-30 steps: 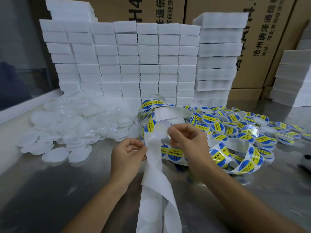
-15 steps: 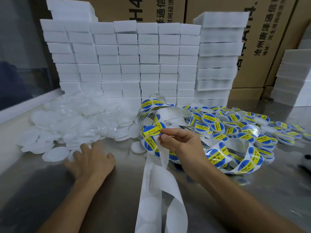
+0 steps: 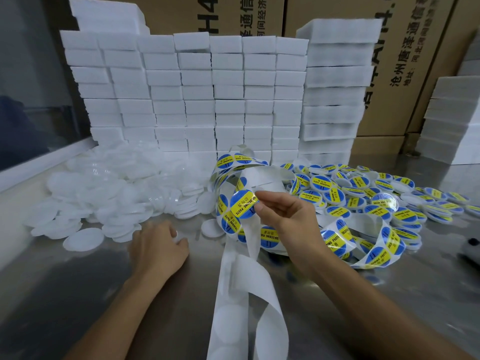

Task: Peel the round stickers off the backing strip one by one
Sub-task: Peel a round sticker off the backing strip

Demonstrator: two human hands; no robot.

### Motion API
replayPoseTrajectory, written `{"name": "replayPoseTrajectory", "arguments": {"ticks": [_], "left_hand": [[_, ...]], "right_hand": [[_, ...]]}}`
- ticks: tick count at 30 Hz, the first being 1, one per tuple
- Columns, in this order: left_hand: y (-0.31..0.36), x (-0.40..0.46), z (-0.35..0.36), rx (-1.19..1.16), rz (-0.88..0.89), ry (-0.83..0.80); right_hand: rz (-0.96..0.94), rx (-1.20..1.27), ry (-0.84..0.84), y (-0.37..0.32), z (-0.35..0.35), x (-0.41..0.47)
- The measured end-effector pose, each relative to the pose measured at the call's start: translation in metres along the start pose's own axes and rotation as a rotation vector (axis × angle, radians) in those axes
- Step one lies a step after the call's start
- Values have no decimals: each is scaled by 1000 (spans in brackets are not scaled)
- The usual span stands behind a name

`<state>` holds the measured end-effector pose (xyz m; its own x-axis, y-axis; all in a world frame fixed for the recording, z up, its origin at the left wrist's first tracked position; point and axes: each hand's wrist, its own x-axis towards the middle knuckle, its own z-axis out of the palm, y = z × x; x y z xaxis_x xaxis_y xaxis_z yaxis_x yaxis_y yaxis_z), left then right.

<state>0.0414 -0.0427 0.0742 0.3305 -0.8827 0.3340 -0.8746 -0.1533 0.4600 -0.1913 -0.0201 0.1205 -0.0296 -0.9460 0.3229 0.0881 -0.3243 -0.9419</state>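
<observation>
Sticker (image 3: 244,203) hung pinched by right hand (image 3: 288,219); left hand (image 3: 158,245) at eight o'clock gripped a white disc. Its adhesive might catch the backing strip (image 3: 241,294).

Foam blocks (image 3: 197,100) stacked at the back of the counter (image 3: 78,294), w/ cartons (image 3: 335,11) behind them. Loose lids (image 3: 109,193) piled front-left of the blocks, stickered lids (image 3: 376,193) heaped on the right. Backing strip (image 3: 246,294) runs down the middle btwn both hands, sticker (image 3: 243,204) up above it.
</observation>
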Motion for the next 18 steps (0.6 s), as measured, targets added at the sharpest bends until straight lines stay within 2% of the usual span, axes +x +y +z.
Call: {"name": "replayPoseTrajectory", "arguments": {"ticks": [5, 7, 9, 14, 18], "left_hand": [[-1, 1, 1, -136, -83, 20], [1, 0, 2, -226, -47, 51], [7, -3, 2, -303, 98, 128], [37, -19, -6, -368, 626, 427], [54, -36, -9, -362, 822, 480]], "right_hand": [[-38, -18, 24, -1, -2, 1], [-52, -46, 26, -2, -2, 1], [-52, -74, 37, -1, -1, 1], [-54, -85, 66, -4, 2, -4], [-63, -23, -55, -2, 12, -12]]}}
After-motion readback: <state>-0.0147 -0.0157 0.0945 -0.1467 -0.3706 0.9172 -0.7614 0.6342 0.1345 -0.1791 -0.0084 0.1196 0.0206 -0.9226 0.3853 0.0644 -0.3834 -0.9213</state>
